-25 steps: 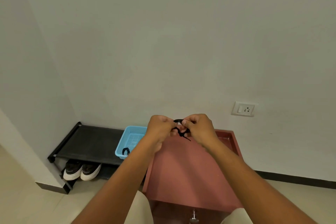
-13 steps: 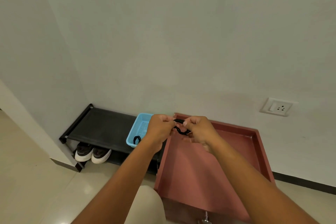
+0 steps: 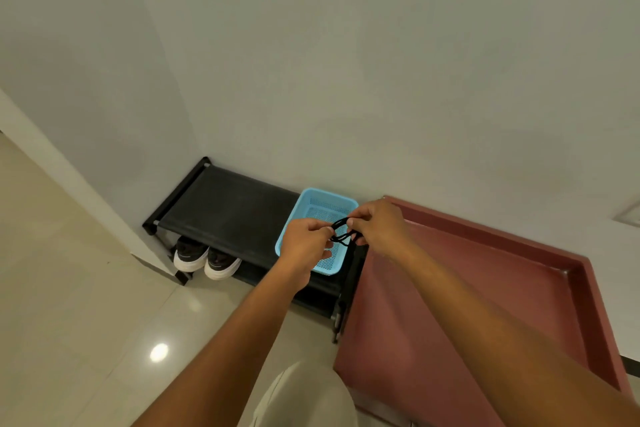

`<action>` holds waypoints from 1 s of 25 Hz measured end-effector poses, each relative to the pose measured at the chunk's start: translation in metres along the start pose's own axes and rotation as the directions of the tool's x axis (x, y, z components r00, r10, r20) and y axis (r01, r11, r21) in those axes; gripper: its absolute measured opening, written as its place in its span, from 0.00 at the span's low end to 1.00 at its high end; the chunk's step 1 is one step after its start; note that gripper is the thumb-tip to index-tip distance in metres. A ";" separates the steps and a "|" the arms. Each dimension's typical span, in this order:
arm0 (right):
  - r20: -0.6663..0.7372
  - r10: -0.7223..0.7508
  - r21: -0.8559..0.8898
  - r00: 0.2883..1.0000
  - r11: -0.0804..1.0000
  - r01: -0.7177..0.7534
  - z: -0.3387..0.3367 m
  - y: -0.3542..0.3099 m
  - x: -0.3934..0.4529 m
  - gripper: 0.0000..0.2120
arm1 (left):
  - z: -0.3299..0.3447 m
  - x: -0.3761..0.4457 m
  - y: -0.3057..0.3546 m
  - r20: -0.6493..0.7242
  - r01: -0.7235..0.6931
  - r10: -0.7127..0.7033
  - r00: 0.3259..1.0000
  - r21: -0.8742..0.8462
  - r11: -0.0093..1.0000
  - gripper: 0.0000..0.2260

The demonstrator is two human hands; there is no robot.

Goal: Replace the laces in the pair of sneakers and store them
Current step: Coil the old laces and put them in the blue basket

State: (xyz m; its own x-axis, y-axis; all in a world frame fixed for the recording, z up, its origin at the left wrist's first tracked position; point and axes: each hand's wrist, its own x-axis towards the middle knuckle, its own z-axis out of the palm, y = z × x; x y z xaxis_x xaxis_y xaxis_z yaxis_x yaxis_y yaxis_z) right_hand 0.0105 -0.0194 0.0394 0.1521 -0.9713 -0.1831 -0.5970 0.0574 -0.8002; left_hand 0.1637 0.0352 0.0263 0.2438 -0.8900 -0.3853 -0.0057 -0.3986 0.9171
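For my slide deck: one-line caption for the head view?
Both hands, left hand and right hand, hold a bundled black shoelace above the light-blue plastic mesh basket.

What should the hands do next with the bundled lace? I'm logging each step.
Probably lower it and let go into the blue basket. Both the left hand and right hand pinch the coiled black lace right over that basket, and the sneakers already sit on the rack's lower shelf.
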 end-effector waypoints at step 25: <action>0.456 -0.028 -0.546 0.890 0.780 0.305 0.123 0.066 0.117 0.03 | -0.045 0.103 -0.078 -0.096 -0.323 0.364 0.926 0.294 0.899 0.09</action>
State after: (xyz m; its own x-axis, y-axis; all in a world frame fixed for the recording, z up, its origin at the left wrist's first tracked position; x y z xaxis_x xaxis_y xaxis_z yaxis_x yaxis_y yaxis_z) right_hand 0.0862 -0.1013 -0.1049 0.5115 -0.7603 -0.4005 -0.8496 -0.3776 -0.3682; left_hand 0.2331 -0.0156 -0.0803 0.3170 -0.9483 -0.0128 -0.3696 -0.1360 0.9192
